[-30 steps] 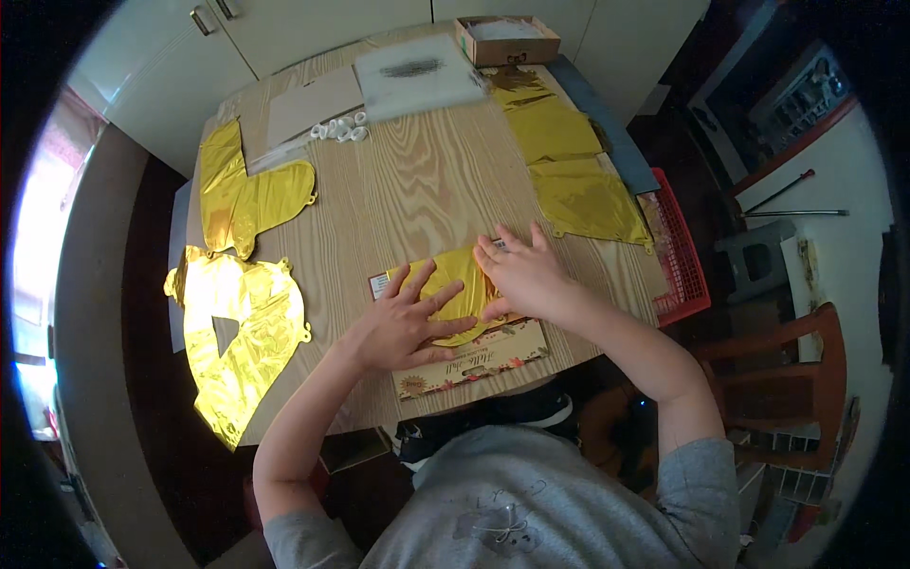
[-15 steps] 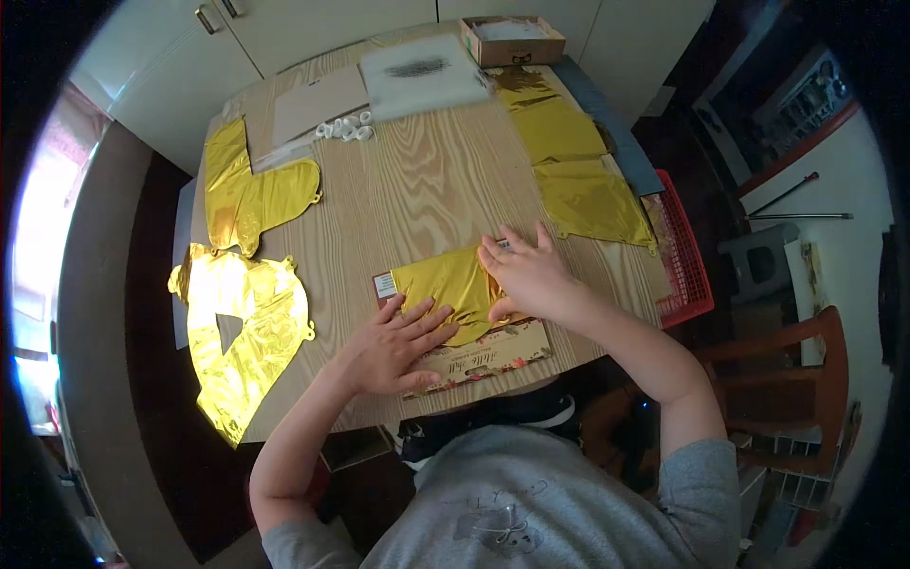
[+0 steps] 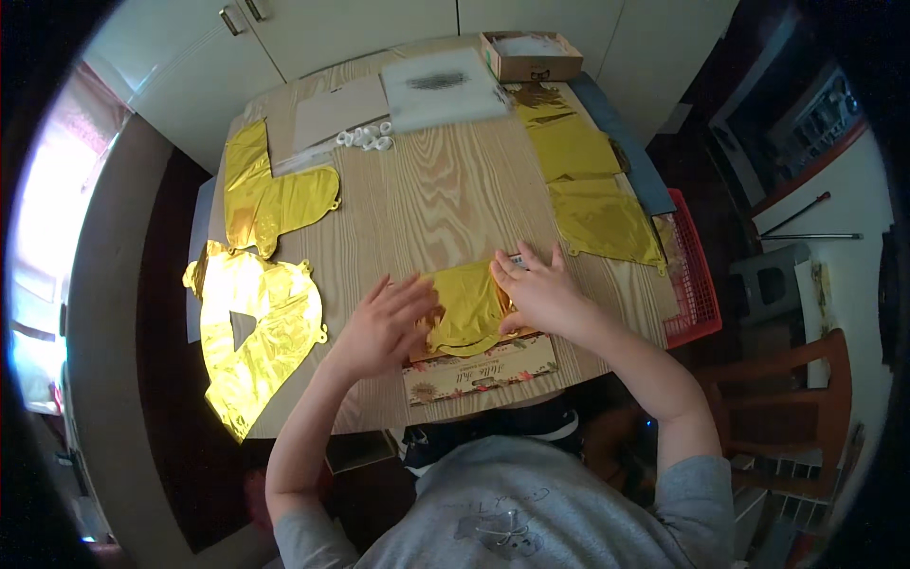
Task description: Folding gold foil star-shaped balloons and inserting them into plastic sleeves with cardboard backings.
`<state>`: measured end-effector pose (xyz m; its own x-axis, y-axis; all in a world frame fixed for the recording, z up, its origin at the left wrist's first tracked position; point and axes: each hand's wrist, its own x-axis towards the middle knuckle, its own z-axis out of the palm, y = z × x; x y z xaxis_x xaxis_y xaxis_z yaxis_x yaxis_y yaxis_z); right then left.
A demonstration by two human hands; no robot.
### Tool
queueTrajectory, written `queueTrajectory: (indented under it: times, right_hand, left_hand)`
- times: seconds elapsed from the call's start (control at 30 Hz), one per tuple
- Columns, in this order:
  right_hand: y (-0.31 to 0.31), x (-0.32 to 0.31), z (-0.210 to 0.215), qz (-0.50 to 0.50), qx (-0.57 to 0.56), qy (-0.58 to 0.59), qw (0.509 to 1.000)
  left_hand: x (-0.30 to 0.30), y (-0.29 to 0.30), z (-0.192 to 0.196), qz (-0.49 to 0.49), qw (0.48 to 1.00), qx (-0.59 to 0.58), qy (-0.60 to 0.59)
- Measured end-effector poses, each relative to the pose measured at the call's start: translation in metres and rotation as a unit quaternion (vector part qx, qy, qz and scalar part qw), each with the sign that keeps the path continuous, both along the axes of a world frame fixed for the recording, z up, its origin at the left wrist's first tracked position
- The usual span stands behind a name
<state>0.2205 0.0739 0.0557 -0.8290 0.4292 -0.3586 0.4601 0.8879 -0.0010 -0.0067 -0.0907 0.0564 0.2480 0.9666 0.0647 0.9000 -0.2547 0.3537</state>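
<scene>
A gold foil balloon (image 3: 464, 302), folded into a rough rectangle, lies on a printed cream cardboard piece (image 3: 485, 372) with a floral border at the table's near edge. My right hand (image 3: 542, 296) rests at the foil's right edge, its fingers stretched out and apart. At the opposite edge, my left hand (image 3: 381, 329) has its fingers extended, the tips overlapping the foil; whether they touch it is hard to tell. Neither hand grips anything.
On the left lie two flat gold foil balloons, one angular (image 3: 275, 194), one with a hole (image 3: 270, 327). More gold foil (image 3: 597, 204) lies at right, by a red basket (image 3: 697, 270). Small white rolls (image 3: 365, 138), a white sheet (image 3: 441, 87) and a cardboard box (image 3: 533, 57) are farther back.
My left hand has lifted off the cardboard and moved up toward the foil's left edge, uncovering more print. My right hand stays at the right edge. The whole view has shifted slightly.
</scene>
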Motion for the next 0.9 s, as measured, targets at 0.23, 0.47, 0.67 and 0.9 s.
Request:
queueTrajectory:
  times: [0.23, 0.47, 0.67, 0.9]
  right_hand:
    - [-0.001, 0.001, 0.001, -0.002, 0.008, 0.002, 1.0]
    - [0.004, 0.008, -0.008, 0.01, -0.012, 0.046, 0.999]
    - [0.011, 0.023, -0.027, 0.052, -0.014, 0.167, 0.984]
    - [-0.065, 0.057, -0.018, 0.187, -0.071, 0.271, 0.942]
  left_hand:
    - [0.02, 0.052, -0.038, -0.011, 0.999, 0.014, 0.03]
    - [0.022, 0.043, -0.04, -0.008, 0.995, 0.006, 0.104]
    - [0.015, 0.031, -0.041, 0.014, 0.991, 0.011, 0.13]
    - [0.015, 0.031, -0.034, 0.029, 0.988, 0.004, 0.149]
